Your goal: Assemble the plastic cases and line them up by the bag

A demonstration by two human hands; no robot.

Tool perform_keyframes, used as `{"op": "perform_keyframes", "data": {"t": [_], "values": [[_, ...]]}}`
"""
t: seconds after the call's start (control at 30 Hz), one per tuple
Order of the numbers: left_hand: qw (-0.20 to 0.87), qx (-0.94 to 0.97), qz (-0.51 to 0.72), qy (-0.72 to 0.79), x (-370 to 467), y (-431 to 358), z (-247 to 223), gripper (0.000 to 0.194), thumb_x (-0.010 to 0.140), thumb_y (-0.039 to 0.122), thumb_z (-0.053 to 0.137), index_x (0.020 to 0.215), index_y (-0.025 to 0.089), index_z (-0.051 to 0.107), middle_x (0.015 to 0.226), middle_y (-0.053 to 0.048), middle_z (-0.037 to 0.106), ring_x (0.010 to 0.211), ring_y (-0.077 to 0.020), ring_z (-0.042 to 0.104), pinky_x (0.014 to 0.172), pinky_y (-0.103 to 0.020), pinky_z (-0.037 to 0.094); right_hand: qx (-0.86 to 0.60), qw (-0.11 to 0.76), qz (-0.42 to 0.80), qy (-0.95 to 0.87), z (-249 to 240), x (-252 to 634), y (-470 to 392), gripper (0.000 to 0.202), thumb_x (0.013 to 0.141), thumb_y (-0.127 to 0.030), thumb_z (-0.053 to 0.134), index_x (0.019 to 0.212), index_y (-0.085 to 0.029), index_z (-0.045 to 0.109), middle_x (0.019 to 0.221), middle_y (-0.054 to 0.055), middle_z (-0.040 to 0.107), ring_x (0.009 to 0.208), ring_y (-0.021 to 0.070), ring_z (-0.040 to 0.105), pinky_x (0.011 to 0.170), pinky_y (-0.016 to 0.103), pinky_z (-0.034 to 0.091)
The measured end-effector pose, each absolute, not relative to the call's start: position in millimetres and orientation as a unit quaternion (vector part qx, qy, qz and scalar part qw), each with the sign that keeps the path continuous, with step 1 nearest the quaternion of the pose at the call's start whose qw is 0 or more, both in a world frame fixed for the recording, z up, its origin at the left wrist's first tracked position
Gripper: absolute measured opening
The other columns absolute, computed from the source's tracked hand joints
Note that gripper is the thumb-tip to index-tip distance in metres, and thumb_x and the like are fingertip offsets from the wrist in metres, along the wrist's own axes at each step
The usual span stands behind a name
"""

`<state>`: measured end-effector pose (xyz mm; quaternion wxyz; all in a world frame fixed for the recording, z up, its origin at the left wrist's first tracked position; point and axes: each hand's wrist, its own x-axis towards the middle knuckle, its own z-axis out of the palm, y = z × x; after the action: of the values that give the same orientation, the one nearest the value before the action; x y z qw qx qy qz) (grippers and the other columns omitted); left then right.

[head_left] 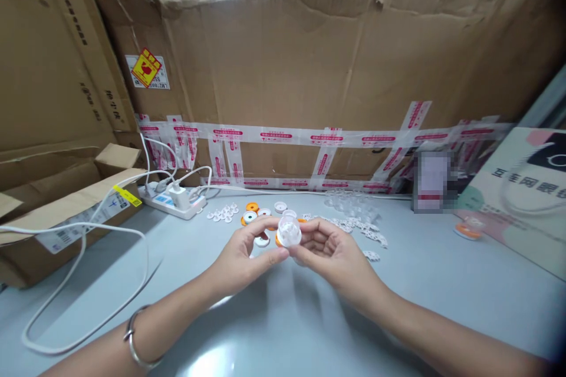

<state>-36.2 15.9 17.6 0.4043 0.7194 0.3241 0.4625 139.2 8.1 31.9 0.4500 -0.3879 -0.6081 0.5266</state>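
Note:
Both hands meet above the grey table (pixel 274 318) and pinch one small clear plastic cap (pixel 289 231) between them. My left hand (pixel 247 256) grips it from the left with thumb and fingers. My right hand (pixel 329 250) holds it from the right. Just behind the hands lie orange and white round parts (pixel 252 212) and a scatter of small white discs (pixel 223 213). A pile of clear plastic pieces (pixel 354 206) lies further right. A metal bracelet (pixel 135 339) sits on my left wrist.
A white power strip (pixel 177 200) with plugs and white cables (pixel 88 235) runs along the left. Cardboard boxes (pixel 53 200) stand at left, a taped cardboard wall (pixel 309 100) at the back. A printed box (pixel 517 200) and an orange-white part (pixel 467 228) lie at right.

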Motion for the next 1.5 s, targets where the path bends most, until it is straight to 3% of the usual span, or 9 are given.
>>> {"op": "perform_keyframes", "data": {"t": [0.1, 0.27, 0.5, 0.73, 0.83, 1.13, 1.5], "values": [[0.388, 0.721, 0.457, 0.347, -36.6, 17.0, 21.0, 0.026, 0.07, 0.025, 0.071, 0.095, 0.02, 0.065, 0.093, -0.005, 0.064, 0.085, -0.0198, 0.053, 0.075, -0.027, 0.036, -0.396, 0.44, 0.525, -0.612, 29.2, 140.3, 10.5, 0.034, 0.063, -0.036, 0.073, 0.086, -0.02, 0.054, 0.08, 0.002, 0.066, 0.078, 0.0163, 0.063, 0.076, 0.034, 0.05], [0.446, 0.668, 0.472, 0.362, -35.2, 19.0, 22.5, 0.017, 0.069, 0.024, 0.071, 0.083, 0.017, 0.065, 0.081, -0.003, 0.065, 0.077, -0.0173, 0.054, 0.074, -0.028, 0.039, -0.375, 0.441, 0.576, -0.577, 29.0, 139.3, 7.8, 0.039, 0.061, -0.031, 0.075, 0.091, -0.02, 0.053, 0.081, 0.0, 0.065, 0.08, 0.0145, 0.063, 0.081, 0.032, 0.048], [0.483, 0.635, 0.498, 0.339, -32.1, 15.0, 20.7, 0.023, 0.072, 0.027, 0.069, 0.093, 0.018, 0.066, 0.092, -0.006, 0.066, 0.084, -0.02, 0.057, 0.078, -0.029, 0.042, -0.378, 0.473, 0.584, -0.541, 28.4, 137.1, 6.4, 0.041, 0.058, -0.033, 0.078, 0.09, -0.02, 0.055, 0.077, 0.0, 0.066, 0.078, 0.0162, 0.064, 0.08, 0.035, 0.049], [0.409, 0.687, 0.498, 0.336, -29.0, 10.8, 21.2, 0.015, 0.079, 0.027, 0.062, 0.09, 0.018, 0.065, 0.09, -0.005, 0.06, 0.087, -0.0194, 0.051, 0.078, -0.027, 0.037, -0.347, 0.506, 0.625, -0.482, 20.5, 133.8, 4.1, 0.036, 0.056, -0.032, 0.08, 0.083, -0.021, 0.059, 0.093, 0.002, 0.069, 0.09, 0.0188, 0.063, 0.088, 0.038, 0.046], [0.387, 0.709, 0.488, 0.33, -29.2, 10.3, 21.1, 0.012, 0.081, 0.027, 0.059, 0.087, 0.018, 0.064, 0.092, -0.005, 0.058, 0.088, -0.0199, 0.049, 0.078, -0.027, 0.035, -0.33, 0.498, 0.663, -0.451, 19.3, 133.1, 0.6, 0.035, 0.058, -0.031, 0.079, 0.085, -0.022, 0.06, 0.091, 0.002, 0.07, 0.089, 0.0175, 0.063, 0.091, 0.038, 0.044], [0.383, 0.727, 0.485, 0.3, -30.9, 11.0, 23.4, 0.014, 0.081, 0.029, 0.057, 0.082, 0.017, 0.063, 0.085, -0.005, 0.056, 0.087, -0.0206, 0.049, 0.081, -0.029, 0.035, -0.298, 0.476, 0.705, -0.433, 21.7, 133.5, -1.8, 0.028, 0.061, -0.031, 0.077, 0.082, -0.021, 0.061, 0.085, 0.001, 0.067, 0.083, 0.0137, 0.062, 0.089, 0.033, 0.044], [0.378, 0.709, 0.478, 0.355, -29.5, 10.3, 16.5, 0.015, 0.078, 0.028, 0.062, 0.088, 0.017, 0.06, 0.085, -0.002, 0.059, 0.083, -0.0175, 0.051, 0.077, -0.028, 0.037, -0.333, 0.548, 0.633, -0.433, 17.1, 127.1, -2.9, 0.032, 0.05, -0.021, 0.082, 0.072, -0.02, 0.059, 0.08, -0.003, 0.069, 0.078, 0.013, 0.063, 0.073, 0.025, 0.048]]}}
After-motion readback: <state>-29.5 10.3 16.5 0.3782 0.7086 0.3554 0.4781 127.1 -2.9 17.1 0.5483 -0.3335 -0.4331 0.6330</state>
